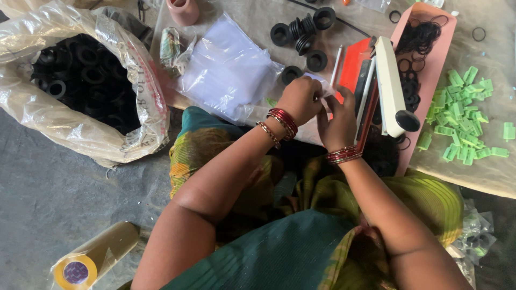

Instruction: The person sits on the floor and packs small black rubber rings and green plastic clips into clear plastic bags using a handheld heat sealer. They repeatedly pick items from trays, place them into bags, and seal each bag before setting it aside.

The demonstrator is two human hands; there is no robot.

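Here both hands meet at a small clear bag (321, 86) beside the sealer (376, 86): left hand (300, 99) curled shut on it, right hand (337, 121) pinching its edge. Bag unsealed yet; 5 rubber parts (301, 32) and a full sack (80, 75) remain.
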